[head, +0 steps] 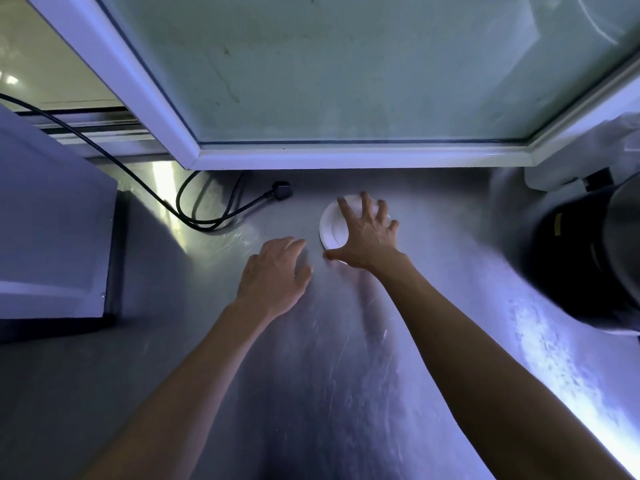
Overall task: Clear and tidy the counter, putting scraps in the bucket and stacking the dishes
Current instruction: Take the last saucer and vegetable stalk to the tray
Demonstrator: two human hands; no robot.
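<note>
My right hand [369, 233] is spread wide over a small white plate [330, 226], fingers splayed across its top and thumb hooked at its near rim; whether the palm presses down on it I cannot tell. The plate lies flat on the steel counter [346, 358], toward the back, near the white window frame [346, 157] that closes off the far edge. My left hand [273, 275] hovers just beside the plate's left rim, fingers loosely bent, holding nothing; I cannot tell if it touches the metal.

Between my forearms and toward me the counter runs bare and wide. On the left a white box-shaped appliance [52, 230] walls that side, and a black cable [194, 209] loops across the back corner, its plug [280, 187] lying near the frame, apart from the plate. On the right a large dark round vessel [581, 258] stands close, blurred and cut off by the picture's edge, so I cannot say what it is. Something white [561, 174] behind it is also hard to make out.
</note>
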